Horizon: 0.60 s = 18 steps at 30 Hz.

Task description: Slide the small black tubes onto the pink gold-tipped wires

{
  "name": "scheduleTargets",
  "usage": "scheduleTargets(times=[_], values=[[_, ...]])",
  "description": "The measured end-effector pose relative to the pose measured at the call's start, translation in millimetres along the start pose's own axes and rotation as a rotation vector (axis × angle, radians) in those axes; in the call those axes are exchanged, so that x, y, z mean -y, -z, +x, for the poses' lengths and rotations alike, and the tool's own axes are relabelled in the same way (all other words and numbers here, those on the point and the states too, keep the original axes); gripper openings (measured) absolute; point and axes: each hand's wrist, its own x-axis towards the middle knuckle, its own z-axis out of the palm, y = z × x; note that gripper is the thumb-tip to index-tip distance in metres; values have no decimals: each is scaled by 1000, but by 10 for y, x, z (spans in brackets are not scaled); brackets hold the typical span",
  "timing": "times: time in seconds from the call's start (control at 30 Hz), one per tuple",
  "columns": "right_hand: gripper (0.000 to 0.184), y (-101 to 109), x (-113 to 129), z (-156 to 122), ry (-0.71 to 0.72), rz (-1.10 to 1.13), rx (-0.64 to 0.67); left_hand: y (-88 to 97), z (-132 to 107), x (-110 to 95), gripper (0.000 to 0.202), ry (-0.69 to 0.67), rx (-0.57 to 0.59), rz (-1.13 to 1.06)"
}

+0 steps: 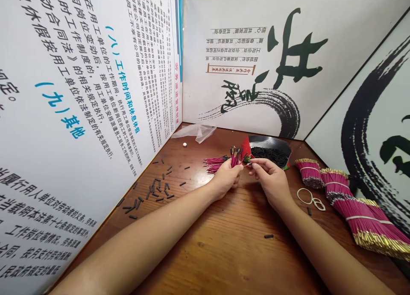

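My left hand [226, 178] is closed around a small bunch of magenta wires [235, 157], whose gold and black tips point up. My right hand [269, 178] is just to its right, thumb and forefinger pinched on a small black sleeve [250, 163] beside the end of one wire. Further magenta wires [214, 163] with black ends lie on the table behind my left hand. Behind my right hand stands an open box [246, 146] with red sides, full of short black sleeves [269, 154].
Loose black sleeves [156, 187] are scattered on the wooden table [205, 239] at the left. Banded bundles of magenta wires [338, 184] lie at the right, near white rubber bands [305, 196]. A clear plastic bag [200, 132] lies at the back. Printed panels [237, 102] border the table.
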Motion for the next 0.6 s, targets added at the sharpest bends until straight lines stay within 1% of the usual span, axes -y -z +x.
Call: scheduleTargets(times=[0.17, 0.23, 0.6], values=[[43, -73, 40, -40, -46, 96, -52, 6, 3, 4, 8, 20, 39, 12], [46, -91, 53, -54, -69, 119, -61, 7, -2, 2, 9, 22, 39, 15], [46, -103, 29, -72, -56, 74, -50, 11, -9, 8, 7, -3, 21, 4]])
